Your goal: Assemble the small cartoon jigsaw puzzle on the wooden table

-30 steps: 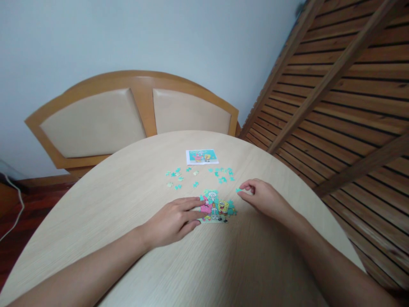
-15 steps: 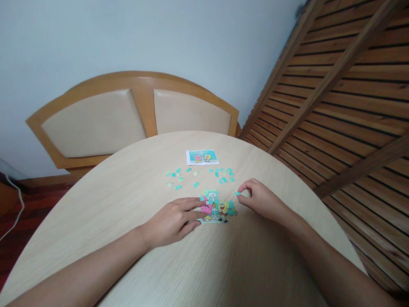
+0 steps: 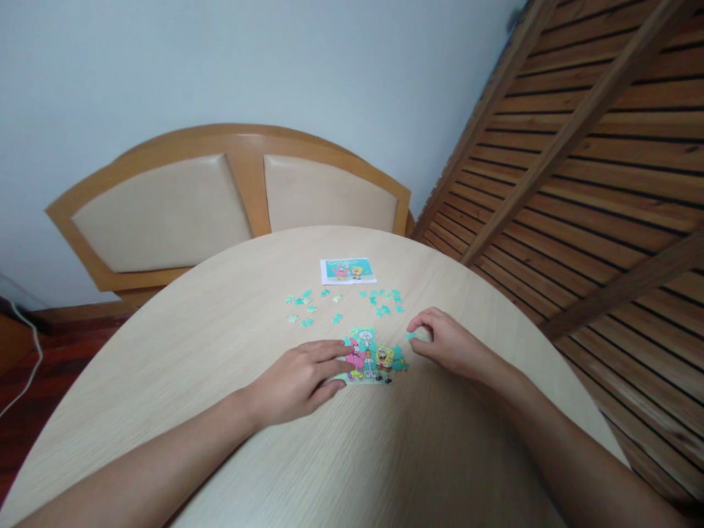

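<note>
A partly joined jigsaw puzzle [image 3: 369, 358] with cartoon figures in pink, yellow and turquoise lies flat on the table. My left hand [image 3: 302, 378] rests with fingers stretched out over the puzzle's left side, hiding part of it. Just beyond the puzzle's upper right corner, my right hand [image 3: 443, 339] pinches a small turquoise puzzle piece [image 3: 411, 335] between thumb and forefinger. Farther back lie loose turquoise and pale pieces, one group on the left [image 3: 300, 301] and another group on the right [image 3: 385, 299].
Behind the loose pieces lies a picture card [image 3: 348, 270] showing the same cartoon figures. The round wooden table [image 3: 231, 308] meets a padded bench back [image 3: 165, 209] at the far side. A slatted wooden panel [image 3: 594, 161] slopes along the right. A white cable [image 3: 36, 352] hangs at the left.
Both hands stay almost where they were. The right fingertips have shifted very slightly around the small piece, which shows a little less now.
</note>
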